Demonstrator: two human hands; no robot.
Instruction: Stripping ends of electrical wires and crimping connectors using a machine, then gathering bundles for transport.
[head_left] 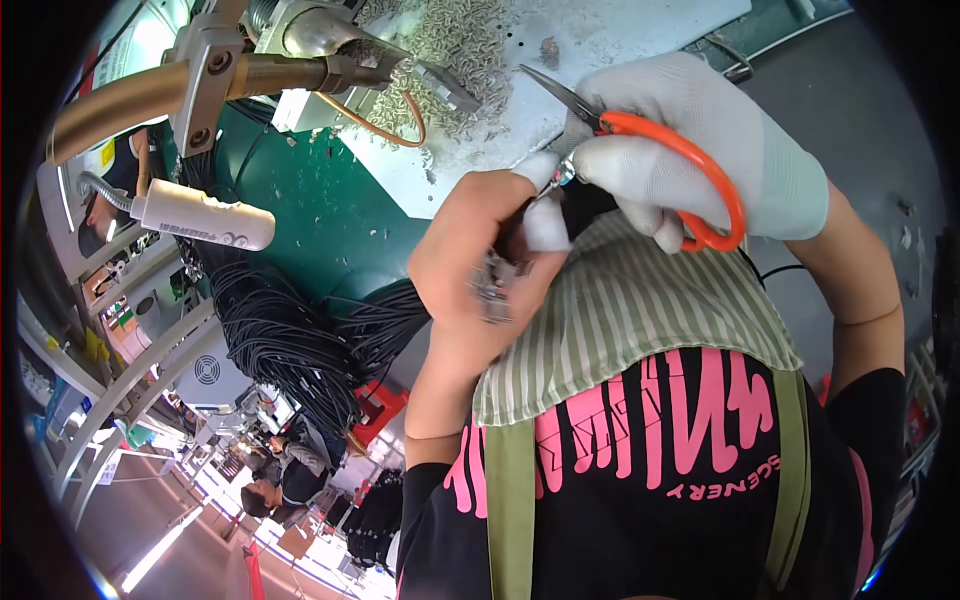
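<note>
My right hand, in a white knit glove, has the orange-handled scissors hooked in its palm, their dark blades pointing to the far left. Its thumb and forefinger meet at a small shiny metal piece with coloured strands. Close against it, my left hand is curled, with white covers on its fingertips. Several small silvery metal parts, smeared by motion, show inside the left fingers. What exactly both sets of fingertips pinch is partly hidden. A striped apron lies just under the hands.
Many short pale clippings cover the white board ahead. A bundle of black cables hangs over the green table. A brass-coloured pipe and a white cylinder jut in at left. Another person is farther off, lower left.
</note>
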